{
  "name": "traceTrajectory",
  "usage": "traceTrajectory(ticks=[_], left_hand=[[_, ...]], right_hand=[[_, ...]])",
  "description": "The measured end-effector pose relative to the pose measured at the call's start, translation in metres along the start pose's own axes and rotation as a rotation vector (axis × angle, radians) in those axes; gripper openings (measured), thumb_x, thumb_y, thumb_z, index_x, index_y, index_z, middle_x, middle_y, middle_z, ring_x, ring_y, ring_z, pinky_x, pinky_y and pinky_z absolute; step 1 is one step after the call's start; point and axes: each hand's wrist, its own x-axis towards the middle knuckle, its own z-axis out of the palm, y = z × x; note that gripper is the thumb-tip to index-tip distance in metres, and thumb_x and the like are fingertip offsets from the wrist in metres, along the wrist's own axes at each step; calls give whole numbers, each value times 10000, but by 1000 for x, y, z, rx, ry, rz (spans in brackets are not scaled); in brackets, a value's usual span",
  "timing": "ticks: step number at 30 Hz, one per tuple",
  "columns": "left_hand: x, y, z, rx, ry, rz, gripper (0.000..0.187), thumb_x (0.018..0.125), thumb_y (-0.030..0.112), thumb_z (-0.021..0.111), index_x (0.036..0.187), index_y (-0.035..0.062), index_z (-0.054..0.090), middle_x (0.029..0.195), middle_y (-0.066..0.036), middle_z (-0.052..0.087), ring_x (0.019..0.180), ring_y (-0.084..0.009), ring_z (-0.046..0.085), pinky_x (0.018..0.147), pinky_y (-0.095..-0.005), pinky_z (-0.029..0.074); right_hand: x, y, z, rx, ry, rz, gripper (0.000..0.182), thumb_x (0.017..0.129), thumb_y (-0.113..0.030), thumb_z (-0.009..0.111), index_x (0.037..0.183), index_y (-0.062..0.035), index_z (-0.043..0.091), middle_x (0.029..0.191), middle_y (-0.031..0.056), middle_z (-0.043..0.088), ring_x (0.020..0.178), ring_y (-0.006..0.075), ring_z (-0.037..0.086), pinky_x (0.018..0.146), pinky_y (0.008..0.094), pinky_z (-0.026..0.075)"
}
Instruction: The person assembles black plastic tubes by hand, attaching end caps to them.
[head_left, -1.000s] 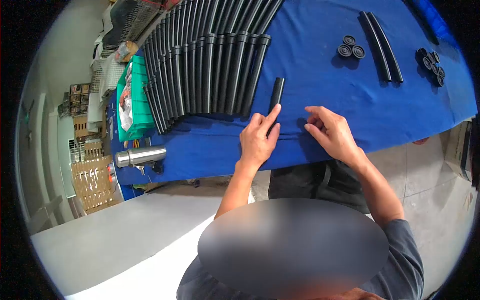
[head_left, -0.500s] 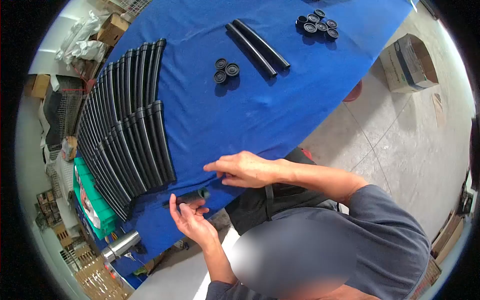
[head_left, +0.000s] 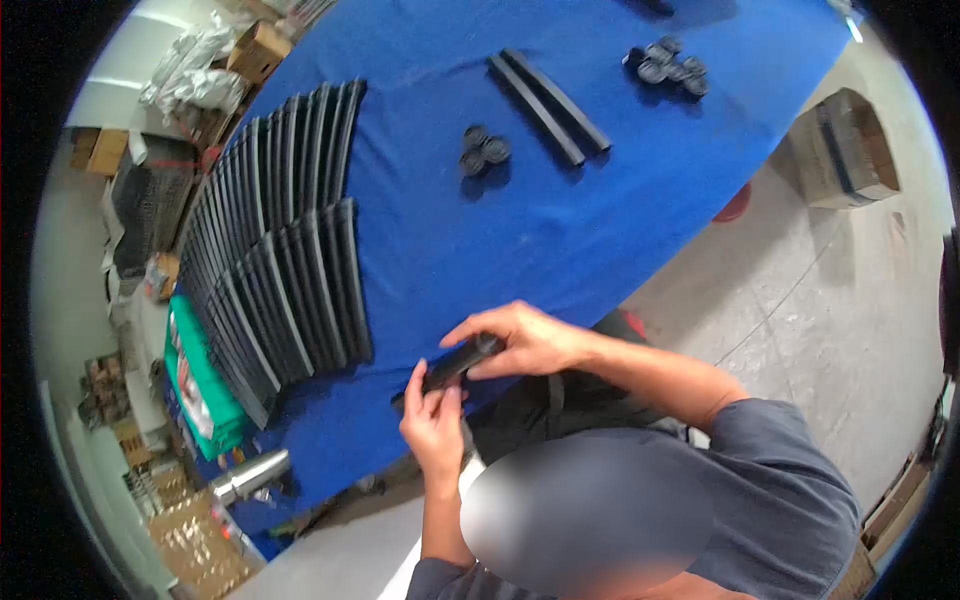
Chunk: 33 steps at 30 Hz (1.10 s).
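Observation:
A black tube [head_left: 452, 370] lies slanted across the fingers of my left hand [head_left: 436, 432], which is closed around its lower part from below. My right hand [head_left: 525, 340] is curled over the tube's upper end, fingers on the far side and thumb on the near side. The round dark end shows between them; whether a cap sits on it I cannot tell. Both hands are over the near edge of the blue cloth [head_left: 440, 250]. Left of them lie two overlapping rows of black tubes [head_left: 300, 290].
Farther back on the cloth are a few round black caps [head_left: 484, 150], two loose tubes [head_left: 550, 108] and another cluster of caps [head_left: 668, 68]. A green bin [head_left: 205, 385] and a metal cylinder [head_left: 250, 476] stand at left. On the floor at right is a cardboard box [head_left: 840, 150].
My left hand has moved up and right with the tube. The right hand, formerly apart with fingers extended, has closed around the tube's upper end. The whole view has shifted slightly.

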Motion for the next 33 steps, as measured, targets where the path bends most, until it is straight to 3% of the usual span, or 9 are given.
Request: traceTrajectory(ticks=[2, 4, 6, 8, 11, 16, 22, 27, 33], left_hand=[[-3, 6, -6, 238, 42, 150, 612, 930, 9, 722, 1483, -17, 461, 833, -23, 688, 709, -101, 621, 658, -224, 498], [-1, 7, -8, 399, 124, 455, 631, 883, -15, 767, 1454, -6, 500, 830, -29, 644, 703, -119, 588, 669, -247, 502], [10, 8, -14, 577, 148, 658, 621, 833, -18, 809, 1397, -1, 550, 980, -95, 661, 836, -182, 636, 733, -297, 523], [21, 18, -9, 699, 137, 776, 594, 763, -2, 844, 1301, 15, 594, 1204, -179, 631, 1100, -340, 621, 966, -428, 497], [33, 8, -3, 681, 89, 708, 574, 739, -14, 838, 1260, 19, 598, 1191, -176, 628, 1106, -353, 619, 990, -444, 487], [43, 3, -7, 606, 12, 624, 506, 715, -54, 816, 1187, 25, 651, 1100, -146, 626, 994, -324, 642, 882, -418, 541], [40, 30, -22, 544, -189, 426, 422, 788, -11, 788, 1204, 5, 720, 1061, -97, 635, 971, -220, 649, 888, -332, 524], [46, 36, -32, 471, -323, 389, 496, 856, 27, 751, 1345, 43, 669, 1079, -140, 703, 983, -244, 694, 899, -351, 546], [46, 35, -20, 556, -271, 388, 463, 800, 30, 790, 1253, 28, 694, 1036, -153, 722, 951, -280, 714, 860, -366, 551]], right_hand=[[0, 7, 0, -91, 20, -66, 463, 859, -105, 806, 1296, -45, 664, 973, 95, 749, 884, 94, 664, 800, 307, 550], [0, -6, -2, -93, 14, 49, 453, 859, -99, 805, 1286, -40, 665, 994, 101, 758, 898, 94, 666, 814, 308, 548], [1, 8, 2, -9, 57, 1, 451, 858, -104, 806, 1280, -34, 664, 984, 99, 765, 882, 90, 667, 806, 304, 547], [1, -3, -1, -49, 54, 39, 454, 854, -102, 800, 1281, -32, 661, 942, 103, 765, 834, 95, 669, 775, 304, 541], [0, -8, -5, -93, 41, 39, 448, 855, -124, 788, 1276, -37, 665, 929, 125, 762, 797, 108, 671, 714, 312, 526], [-1, -2, -4, 17, 39, 28, 428, 874, -82, 768, 1288, -39, 665, 966, 101, 769, 827, 105, 680, 767, 294, 552], [0, 2, -2, 158, 62, -24, 386, 899, -80, 758, 1274, -34, 677, 995, 61, 756, 869, 92, 666, 803, 282, 556], [-2, 3, -3, 174, 100, 31, 288, 925, -125, 757, 1189, -27, 699, 895, 15, 701, 829, 74, 609, 742, 280, 522], [-3, 0, -2, 217, 119, 74, 265, 916, -148, 775, 1129, -10, 701, 889, 4, 669, 831, 68, 587, 743, 266, 505]])
